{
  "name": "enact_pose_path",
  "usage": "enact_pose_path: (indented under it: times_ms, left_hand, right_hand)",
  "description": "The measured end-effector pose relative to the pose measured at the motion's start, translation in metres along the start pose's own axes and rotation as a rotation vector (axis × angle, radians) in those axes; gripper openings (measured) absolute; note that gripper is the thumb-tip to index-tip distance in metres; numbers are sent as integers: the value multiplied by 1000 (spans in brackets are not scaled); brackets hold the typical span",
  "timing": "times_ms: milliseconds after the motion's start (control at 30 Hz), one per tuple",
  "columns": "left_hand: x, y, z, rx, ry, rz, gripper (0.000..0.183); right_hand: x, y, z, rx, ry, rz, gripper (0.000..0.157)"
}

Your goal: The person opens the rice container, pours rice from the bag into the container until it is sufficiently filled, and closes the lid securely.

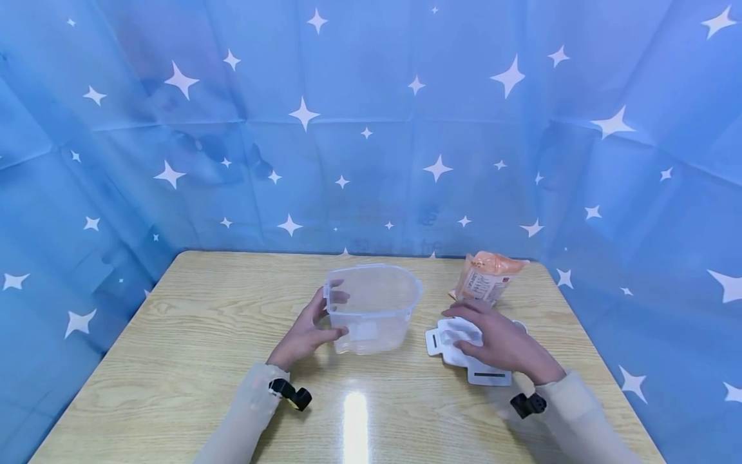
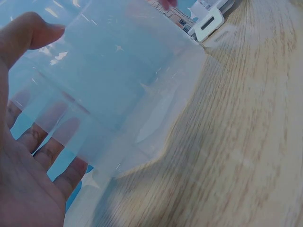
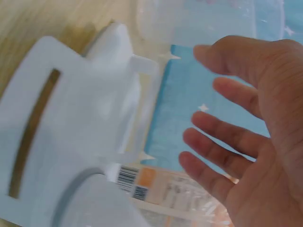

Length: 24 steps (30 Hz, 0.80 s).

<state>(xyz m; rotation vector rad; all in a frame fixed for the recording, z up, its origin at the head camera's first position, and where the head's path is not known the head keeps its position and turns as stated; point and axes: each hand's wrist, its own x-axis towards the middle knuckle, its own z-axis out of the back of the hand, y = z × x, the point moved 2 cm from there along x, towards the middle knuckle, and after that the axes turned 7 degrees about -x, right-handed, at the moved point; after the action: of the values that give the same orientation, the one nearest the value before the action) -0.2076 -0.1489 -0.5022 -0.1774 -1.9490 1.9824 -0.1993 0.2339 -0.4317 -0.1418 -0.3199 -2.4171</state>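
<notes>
A clear plastic container (image 1: 373, 325) with an open top is near the middle of the table. My left hand (image 1: 307, 328) grips its left end, thumb on the near side and fingers around the far side; the fingers (image 2: 47, 153) show through the clear wall in the left wrist view. To the right lies a white plastic lid (image 1: 458, 338) with slotted side flaps and a round part. Over this lid hovers my right hand (image 1: 498, 335), fingers spread and holding nothing. In the right wrist view, a gap separates the fingers (image 3: 213, 142) from the lid.
An orange and clear packet (image 1: 489, 277) with a printed label stands behind the lid, near the table's far right corner. The wooden table (image 1: 191, 335) ends at a blue curtain (image 1: 371, 129) with white stars, which hangs at the back and sides.
</notes>
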Motion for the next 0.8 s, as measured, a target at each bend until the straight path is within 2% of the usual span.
enact_pose_path:
  times_ms: [233, 467, 800]
  left_hand:
    - [0, 1, 0, -1, -2, -2, 89]
    - [0, 2, 0, 0, 0, -2, 89]
    - [-1, 0, -1, -5, 6, -14, 88]
  right_hand:
    - [4, 0, 25, 39, -73, -10, 66]
    - [10, -12, 48, 85, -186, -22, 75]
    - [13, -43, 67, 170, -298, -137, 84]
